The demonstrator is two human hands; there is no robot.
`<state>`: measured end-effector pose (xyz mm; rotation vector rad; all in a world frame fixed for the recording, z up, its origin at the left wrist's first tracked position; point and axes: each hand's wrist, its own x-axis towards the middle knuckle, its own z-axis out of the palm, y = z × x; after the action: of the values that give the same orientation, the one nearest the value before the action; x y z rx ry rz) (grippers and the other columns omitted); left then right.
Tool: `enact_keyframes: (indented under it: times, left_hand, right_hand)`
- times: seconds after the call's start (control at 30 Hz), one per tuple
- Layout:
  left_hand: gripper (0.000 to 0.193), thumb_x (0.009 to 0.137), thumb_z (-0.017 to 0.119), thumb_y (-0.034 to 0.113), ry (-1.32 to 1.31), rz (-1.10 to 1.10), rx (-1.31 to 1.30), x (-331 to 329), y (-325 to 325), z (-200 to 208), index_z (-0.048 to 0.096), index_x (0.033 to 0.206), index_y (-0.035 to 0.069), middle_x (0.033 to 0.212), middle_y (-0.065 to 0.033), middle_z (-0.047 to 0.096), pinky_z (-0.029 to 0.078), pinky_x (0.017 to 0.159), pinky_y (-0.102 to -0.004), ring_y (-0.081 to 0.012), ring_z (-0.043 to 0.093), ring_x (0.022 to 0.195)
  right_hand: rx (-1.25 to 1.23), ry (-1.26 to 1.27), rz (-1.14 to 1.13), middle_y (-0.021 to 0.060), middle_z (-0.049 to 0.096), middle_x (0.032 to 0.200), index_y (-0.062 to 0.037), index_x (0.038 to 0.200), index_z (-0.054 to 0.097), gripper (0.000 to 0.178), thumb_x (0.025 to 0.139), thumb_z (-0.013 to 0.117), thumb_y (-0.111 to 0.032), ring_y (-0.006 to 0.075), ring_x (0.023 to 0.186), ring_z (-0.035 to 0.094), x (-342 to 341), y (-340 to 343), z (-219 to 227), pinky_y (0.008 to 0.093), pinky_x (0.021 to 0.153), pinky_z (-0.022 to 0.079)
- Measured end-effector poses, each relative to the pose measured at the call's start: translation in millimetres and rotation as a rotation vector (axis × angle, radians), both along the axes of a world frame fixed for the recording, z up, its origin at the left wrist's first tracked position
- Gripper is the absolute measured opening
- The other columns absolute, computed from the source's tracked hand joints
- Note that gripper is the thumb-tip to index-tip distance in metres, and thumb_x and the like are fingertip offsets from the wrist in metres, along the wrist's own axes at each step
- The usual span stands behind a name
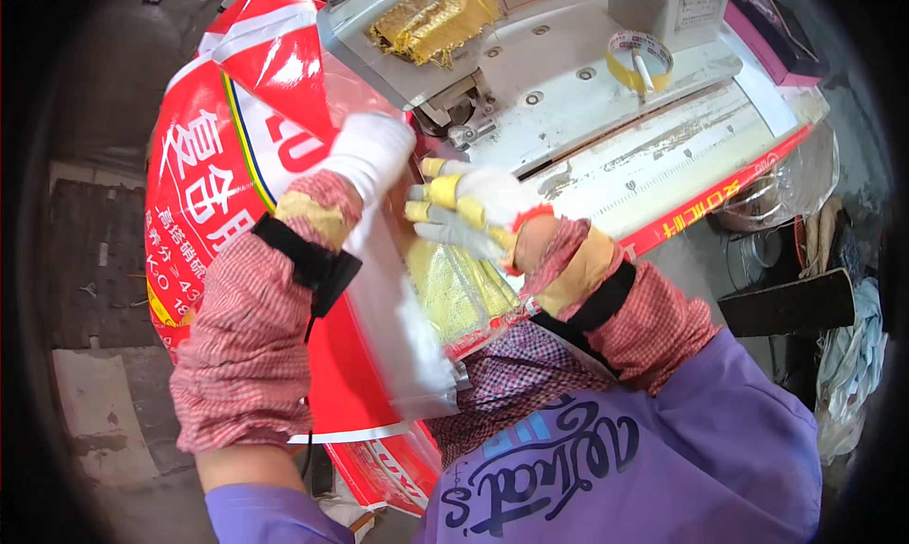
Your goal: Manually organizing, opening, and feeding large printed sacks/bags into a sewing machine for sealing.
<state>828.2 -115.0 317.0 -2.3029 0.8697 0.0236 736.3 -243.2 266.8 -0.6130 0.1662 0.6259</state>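
Note:
My left hand (pixel 376 151), in a white glove, is over the upper edge of a large glossy red-and-white sack (pixel 256 165), beside the machine's stitching end. It is smeared by motion and its fingers are hidden. My right hand (pixel 473 206) wears a white glove with yellow fingertips. Its fingers reach out flat, a little apart, toward the left hand, with nothing visible in them. Below that hand lies a yellowish woven sheet (pixel 456 288), next to a clear plastic edge of the sack. The pale industrial sewing machine (pixel 540 99) stands just beyond both hands.
A roll of yellow tape (pixel 625 75) sits on the machine bed. Crumpled gold-coloured wrapping (pixel 436 18) covers part of the machine. A purple box (pixel 776 37) lies at the far right. Below it are a plastic-wrapped round container (pixel 767 198) and a dark board (pixel 791 303).

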Motion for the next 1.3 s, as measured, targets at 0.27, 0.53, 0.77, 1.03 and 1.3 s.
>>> enact_keyframes:
  times: [0.27,0.53,0.77,1.03,1.3]
  left_hand:
    - [0.006,0.059,0.060,0.015,0.180,-0.005,0.174,-115.5,35.8,125.3,0.057,0.060,0.011,0.059,-0.0058,0.054,0.042,0.061,-0.0379,-0.0245,0.055,0.064]
    - [0.030,0.088,0.043,0.002,-0.581,0.038,-1.585,-254.9,161.5,179.6,0.048,0.117,-0.004,0.122,-0.0138,0.049,0.040,0.091,-0.0309,-0.0209,0.050,0.109]
    - [0.048,0.088,0.044,0.046,-0.351,0.950,-2.485,-387.7,204.2,-4.2,0.049,0.110,0.004,0.096,-0.0065,0.055,0.047,0.074,-0.0336,-0.0190,0.055,0.082]
    - [0.046,0.093,0.036,0.034,0.116,0.951,-2.974,-412.6,193.5,-67.9,0.040,0.125,0.000,0.121,-0.0116,0.049,0.040,0.094,-0.0360,-0.0233,0.049,0.110]
    - [0.041,0.091,0.042,0.027,-0.100,0.964,-3.066,-515.8,228.3,-56.8,0.045,0.121,-0.001,0.118,-0.0131,0.053,0.038,0.096,-0.0356,-0.0238,0.050,0.110]
  right_hand:
    - [-1.570,-1.455,-0.315,0.0176,0.048,0.120,-0.0009,0.121,0.043,0.052,0.073,0.056,-0.015,0.0332,0.111,0.046,8.2,38.4,-5.3,0.0372,0.094,0.037]
    - [-1.880,-1.829,-0.179,0.0117,0.062,0.085,-0.0060,0.081,0.064,0.017,0.074,0.049,-0.011,0.0263,0.088,0.057,4.5,94.3,-7.4,0.0395,0.079,0.042]
    - [-0.890,-0.995,0.625,0.0130,0.059,0.057,-0.0022,0.074,0.063,0.032,0.081,0.054,-0.032,0.0224,0.050,0.060,-107.0,127.0,42.7,0.0362,0.046,0.047]
    - [-0.672,-1.801,0.988,0.0135,0.060,0.095,-0.0056,0.103,0.056,0.035,0.080,0.056,-0.032,0.0300,0.089,0.058,-201.1,142.2,4.8,0.0359,0.074,0.047]
    - [0.205,-0.293,0.379,0.0177,0.048,0.121,-0.0045,0.108,0.049,0.048,0.079,0.058,-0.042,0.0336,0.119,0.040,-72.0,46.9,-63.0,0.0515,0.094,0.038]
